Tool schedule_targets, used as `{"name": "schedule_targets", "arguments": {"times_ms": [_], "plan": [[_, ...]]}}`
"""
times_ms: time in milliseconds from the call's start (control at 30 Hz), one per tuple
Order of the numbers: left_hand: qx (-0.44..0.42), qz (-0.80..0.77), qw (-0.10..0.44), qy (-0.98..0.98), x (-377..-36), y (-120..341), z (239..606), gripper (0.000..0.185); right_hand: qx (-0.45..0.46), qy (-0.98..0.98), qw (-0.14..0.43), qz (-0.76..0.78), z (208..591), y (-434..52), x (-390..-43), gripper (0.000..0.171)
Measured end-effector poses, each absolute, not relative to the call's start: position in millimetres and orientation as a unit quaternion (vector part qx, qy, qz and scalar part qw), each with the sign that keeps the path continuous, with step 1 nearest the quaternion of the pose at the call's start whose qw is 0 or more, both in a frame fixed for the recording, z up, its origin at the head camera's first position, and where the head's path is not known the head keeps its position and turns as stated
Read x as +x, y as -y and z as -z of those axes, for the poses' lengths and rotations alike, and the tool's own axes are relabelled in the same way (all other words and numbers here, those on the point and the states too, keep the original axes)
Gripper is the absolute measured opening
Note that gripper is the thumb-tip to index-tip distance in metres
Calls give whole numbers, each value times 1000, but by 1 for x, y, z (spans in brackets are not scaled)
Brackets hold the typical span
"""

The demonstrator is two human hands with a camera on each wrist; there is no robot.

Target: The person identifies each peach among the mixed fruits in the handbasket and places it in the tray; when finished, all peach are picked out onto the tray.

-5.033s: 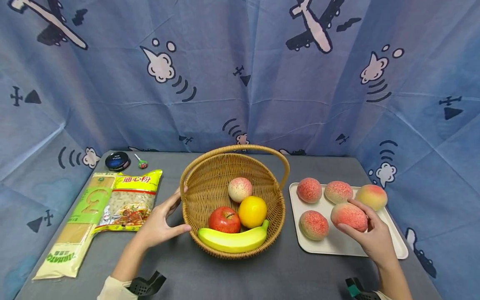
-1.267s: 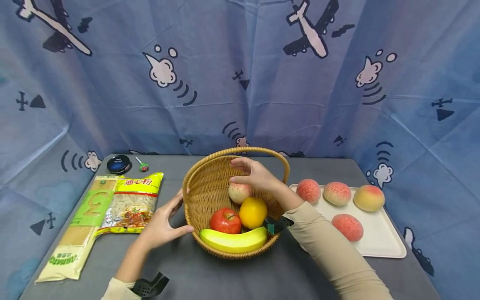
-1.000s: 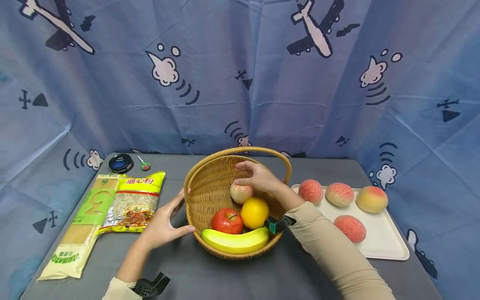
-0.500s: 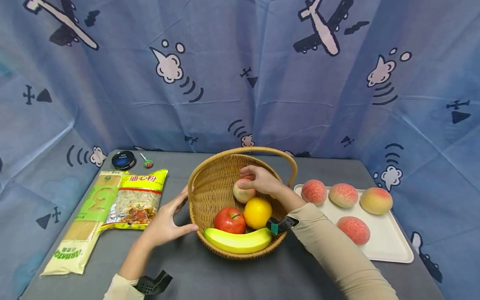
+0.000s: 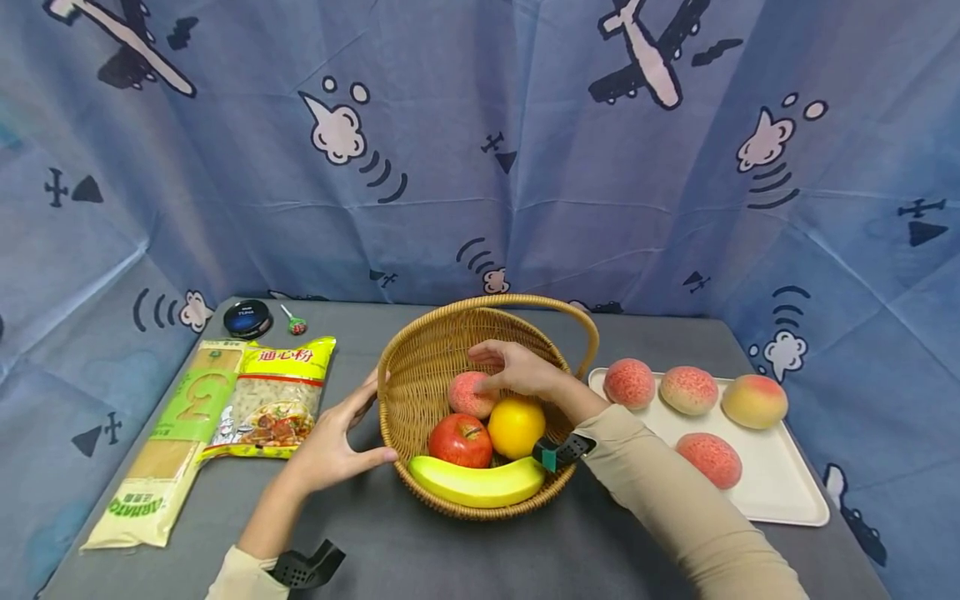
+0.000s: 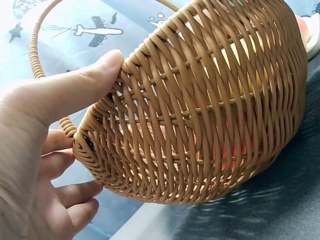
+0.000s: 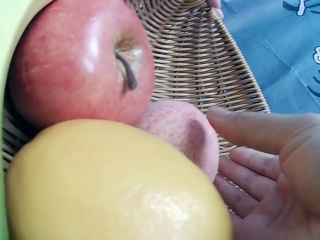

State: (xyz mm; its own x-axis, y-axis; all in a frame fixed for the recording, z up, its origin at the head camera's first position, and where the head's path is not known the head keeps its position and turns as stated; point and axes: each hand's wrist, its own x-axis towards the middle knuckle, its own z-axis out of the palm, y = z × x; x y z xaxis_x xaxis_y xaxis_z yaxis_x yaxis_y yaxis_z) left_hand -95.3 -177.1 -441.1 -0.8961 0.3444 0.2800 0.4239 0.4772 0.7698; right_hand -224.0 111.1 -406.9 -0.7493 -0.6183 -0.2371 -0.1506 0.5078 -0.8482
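In the head view, a wicker basket (image 5: 405, 367) with an arched handle holds a red apple (image 5: 459, 442), an orange-yellow round fruit (image 5: 516, 427), a banana (image 5: 480, 483) and a pinkish peach (image 5: 468, 396). My left hand (image 5: 330, 442) grips the basket's left side. Its thumb is on the rim in the left wrist view, with the fingers bent against the side below. Inside the basket, my right hand (image 5: 517, 371) is at the peach. The right wrist view shows its thumb tip at the peach (image 7: 177, 127), the other fingers spread out and loose.
A cream tray (image 5: 787, 492) on the right holds several peaches; my sleeve covers its near left part. At left lie a green-yellow noodle pack (image 5: 165, 433), a yellow pasta bag (image 5: 273, 400), a dark round tin (image 5: 247, 319) and a lollipop (image 5: 296, 323). A blue curtain (image 5: 442, 150) stands behind.
Over the last half second, the peach in the basket has shifted left and forward, and now shows its pink side. My right hand has opened its fingers around it. The left hand keeps its place.
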Motion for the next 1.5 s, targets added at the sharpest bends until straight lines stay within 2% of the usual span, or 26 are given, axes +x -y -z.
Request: {"name": "schedule_targets", "arguments": {"times_ms": [233, 433, 633, 900, 1200, 1500], "plan": [[-227, 460, 45, 857, -95, 177, 440, 96, -247, -821, 307, 413, 406, -110, -221, 65], [-228, 463, 45, 856, -95, 176, 441, 95, -262, -833, 317, 369, 409, -110, -222, 68], [-229, 461, 50, 856, -94, 175, 441, 96, -283, -847, 309, 328, 411, -111, -222, 64], [-227, 455, 54, 860, -93, 175, 440, 96, -316, -871, 261, 271, 409, -110, -222, 64], [-224, 451, 57, 862, -92, 175, 442, 96, -320, -853, 248, 330, 394, -111, -222, 64], [-224, 448, 61, 863, -92, 178, 443, 96, -329, -807, 259, 415, 373, -117, -214, 63]]}}
